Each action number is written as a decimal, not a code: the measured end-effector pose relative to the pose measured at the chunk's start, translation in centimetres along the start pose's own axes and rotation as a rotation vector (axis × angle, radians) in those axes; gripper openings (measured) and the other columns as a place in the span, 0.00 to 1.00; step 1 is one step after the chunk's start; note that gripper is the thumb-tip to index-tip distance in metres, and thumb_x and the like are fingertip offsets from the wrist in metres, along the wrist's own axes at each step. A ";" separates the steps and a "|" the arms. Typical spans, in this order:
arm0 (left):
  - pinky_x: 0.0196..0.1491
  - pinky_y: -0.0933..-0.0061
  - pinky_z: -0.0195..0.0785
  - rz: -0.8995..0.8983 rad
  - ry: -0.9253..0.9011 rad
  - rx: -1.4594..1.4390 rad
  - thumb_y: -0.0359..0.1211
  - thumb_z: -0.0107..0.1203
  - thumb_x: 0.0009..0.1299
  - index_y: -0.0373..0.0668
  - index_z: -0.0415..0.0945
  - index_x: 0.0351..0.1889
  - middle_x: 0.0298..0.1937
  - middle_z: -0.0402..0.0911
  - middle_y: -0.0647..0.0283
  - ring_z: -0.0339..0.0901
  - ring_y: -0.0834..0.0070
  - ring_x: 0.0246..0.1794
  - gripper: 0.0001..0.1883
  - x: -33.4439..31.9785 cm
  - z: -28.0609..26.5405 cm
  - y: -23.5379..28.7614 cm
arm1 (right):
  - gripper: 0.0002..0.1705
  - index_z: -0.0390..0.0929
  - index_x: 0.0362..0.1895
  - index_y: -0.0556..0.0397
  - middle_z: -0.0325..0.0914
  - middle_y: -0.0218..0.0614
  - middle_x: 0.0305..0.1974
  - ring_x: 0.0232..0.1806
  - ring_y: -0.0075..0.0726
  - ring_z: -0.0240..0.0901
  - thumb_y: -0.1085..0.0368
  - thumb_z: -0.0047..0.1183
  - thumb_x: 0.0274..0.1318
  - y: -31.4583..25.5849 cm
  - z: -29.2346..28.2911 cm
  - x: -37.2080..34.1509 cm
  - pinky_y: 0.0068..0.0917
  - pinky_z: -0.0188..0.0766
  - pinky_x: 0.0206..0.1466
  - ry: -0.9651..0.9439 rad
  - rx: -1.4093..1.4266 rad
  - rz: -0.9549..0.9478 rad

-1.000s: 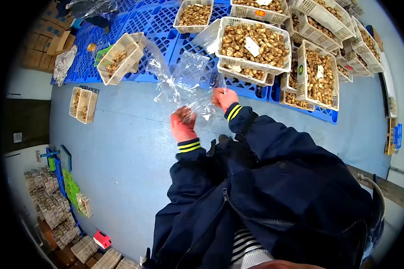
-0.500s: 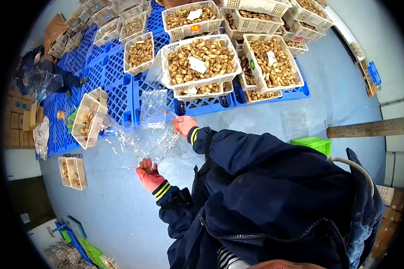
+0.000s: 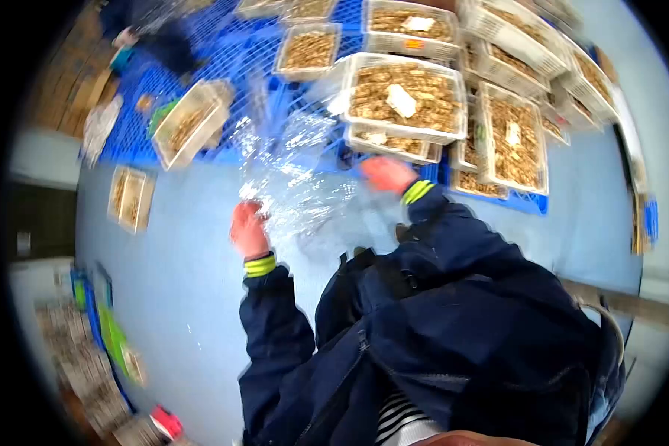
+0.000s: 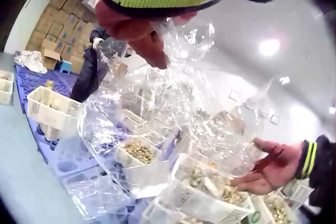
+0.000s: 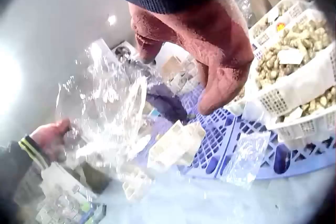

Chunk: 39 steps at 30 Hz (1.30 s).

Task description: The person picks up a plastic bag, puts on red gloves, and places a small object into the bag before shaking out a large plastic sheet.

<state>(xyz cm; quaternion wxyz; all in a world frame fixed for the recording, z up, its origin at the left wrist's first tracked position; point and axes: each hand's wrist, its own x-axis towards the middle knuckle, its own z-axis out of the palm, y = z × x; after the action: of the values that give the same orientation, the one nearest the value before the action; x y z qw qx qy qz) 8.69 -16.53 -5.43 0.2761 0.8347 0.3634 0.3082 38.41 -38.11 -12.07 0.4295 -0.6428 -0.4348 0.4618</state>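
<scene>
A large clear plastic bag (image 3: 297, 189), thin and crinkled, spreads between the two hands above the floor. My left hand (image 3: 249, 229) pinches its edge, thumb and fingers drawn together in the left wrist view. On the other side, my right hand (image 3: 389, 175) is blurred in the head view. The right wrist view shows this hand (image 5: 197, 50) with thumb and fingers spread apart and nothing between them. The bag (image 4: 173, 103) billows up wide in the left wrist view, its far side right by the right hand's fingers.
White crates of knobbly brown roots (image 3: 405, 97) stand stacked on blue pallets (image 3: 230, 44) ahead and to the right. A tilted crate (image 3: 193, 126) sits at the pallet's left edge, with two small crates (image 3: 131, 197) on the floor. Another person (image 4: 86, 77) stands behind.
My hands have moved apart, the left one leftward, and the bag has spread wider. The right hand's fingers have come off the bag. The head view swung aside and back.
</scene>
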 end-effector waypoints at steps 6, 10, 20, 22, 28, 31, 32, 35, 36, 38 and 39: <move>0.33 0.63 0.66 0.035 -0.270 0.407 0.37 0.50 0.61 0.48 0.71 0.36 0.33 0.77 0.60 0.74 0.61 0.33 0.07 1.1 1.8 4.9 | 0.40 0.64 0.54 0.54 0.63 0.46 0.54 0.57 0.52 0.56 0.57 0.62 0.30 -18.4 1.6 -1.5 0.43 0.52 0.61 0.711 -0.931 -0.508; 0.33 0.64 0.66 0.271 -0.292 0.271 0.39 0.51 0.61 0.49 0.71 0.38 0.30 0.78 0.61 0.75 0.62 0.32 0.09 0.5 4.2 7.4 | 0.30 0.66 0.52 0.38 0.64 0.35 0.53 0.60 0.43 0.52 0.45 0.50 0.41 -19.3 6.3 3.2 0.44 0.45 0.62 0.309 -1.488 -0.530; 0.33 0.69 0.67 -0.116 -0.340 0.134 0.43 0.53 0.60 0.49 0.75 0.38 0.32 0.79 0.62 0.76 0.65 0.31 0.12 -1.8 -0.8 6.7 | 0.37 0.63 0.54 0.48 0.72 0.43 0.43 0.46 0.46 0.68 0.45 0.54 0.41 -14.5 9.4 4.0 0.34 0.65 0.47 0.039 -1.036 -0.771; 0.35 0.71 0.67 -0.072 -0.351 0.110 0.43 0.55 0.58 0.48 0.74 0.41 0.34 0.79 0.64 0.76 0.67 0.33 0.15 -2.1 -0.7 7.4 | 0.22 0.69 0.47 0.44 0.74 0.41 0.39 0.40 0.45 0.71 0.49 0.47 0.49 -13.0 9.6 5.5 0.37 0.67 0.41 0.089 -0.960 -0.341; 0.40 0.66 0.66 -0.209 -0.227 0.496 0.42 0.59 0.53 0.49 0.72 0.42 0.39 0.76 0.63 0.74 0.64 0.40 0.19 -4.2 -1.3 2.1 | 0.12 0.73 0.40 0.41 0.75 0.36 0.38 0.39 0.40 0.72 0.55 0.42 0.54 -12.9 6.4 6.3 0.35 0.68 0.39 0.243 -1.077 -0.080; 0.42 0.66 0.67 -0.301 -0.199 0.436 0.45 0.59 0.53 0.49 0.73 0.42 0.39 0.77 0.61 0.74 0.64 0.41 0.20 -3.9 -2.4 1.7 | 0.10 0.73 0.34 0.39 0.76 0.34 0.33 0.36 0.40 0.73 0.54 0.42 0.54 -11.2 6.0 5.9 0.35 0.68 0.35 0.382 -1.015 -0.125; 0.45 0.67 0.66 -0.349 -0.163 0.454 0.47 0.59 0.53 0.49 0.72 0.45 0.43 0.77 0.60 0.73 0.64 0.45 0.24 -3.6 -3.0 1.5 | 0.10 0.73 0.34 0.38 0.76 0.34 0.32 0.36 0.39 0.73 0.53 0.42 0.53 -10.8 5.6 5.8 0.36 0.68 0.35 0.405 -1.028 -0.104; 0.50 0.65 0.62 -0.361 0.171 0.415 0.49 0.60 0.52 0.34 0.68 0.48 0.48 0.72 0.50 0.68 0.58 0.51 0.33 -4.4 -4.6 -0.2 | 0.16 0.75 0.39 0.43 0.77 0.38 0.37 0.41 0.44 0.72 0.50 0.42 0.52 -9.2 3.7 5.6 0.35 0.66 0.44 0.369 -0.931 0.232; 0.51 0.66 0.61 -0.496 0.253 0.255 0.50 0.58 0.55 0.30 0.66 0.49 0.49 0.72 0.47 0.68 0.59 0.52 0.34 -5.7 -4.3 -0.6 | 0.19 0.76 0.40 0.46 0.77 0.41 0.39 0.44 0.45 0.71 0.49 0.42 0.52 -8.1 2.8 5.7 0.34 0.64 0.49 0.364 -0.837 0.243; 0.48 0.69 0.62 -0.925 0.065 -0.364 0.53 0.57 0.57 0.33 0.68 0.44 0.41 0.73 0.56 0.69 0.66 0.46 0.32 -9.4 -2.8 -2.9 | 0.21 0.76 0.40 0.47 0.77 0.42 0.38 0.44 0.48 0.71 0.48 0.41 0.53 -7.5 2.8 5.1 0.37 0.65 0.48 0.384 -0.629 0.387; 0.46 0.71 0.64 -1.181 0.077 -0.914 0.54 0.50 0.62 0.42 0.70 0.37 0.36 0.73 0.61 0.71 0.68 0.39 0.23 -11.6 -1.1 -1.3 | 0.21 0.76 0.40 0.47 0.76 0.43 0.38 0.43 0.49 0.71 0.48 0.41 0.53 -8.2 3.2 4.7 0.38 0.66 0.48 0.407 -0.610 0.433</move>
<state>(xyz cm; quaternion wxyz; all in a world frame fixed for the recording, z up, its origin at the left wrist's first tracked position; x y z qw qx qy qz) 1.01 -24.54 -9.30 0.7023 0.2914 0.5961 0.2579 34.86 -31.10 -5.98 0.1899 -0.8949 -0.3128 0.2554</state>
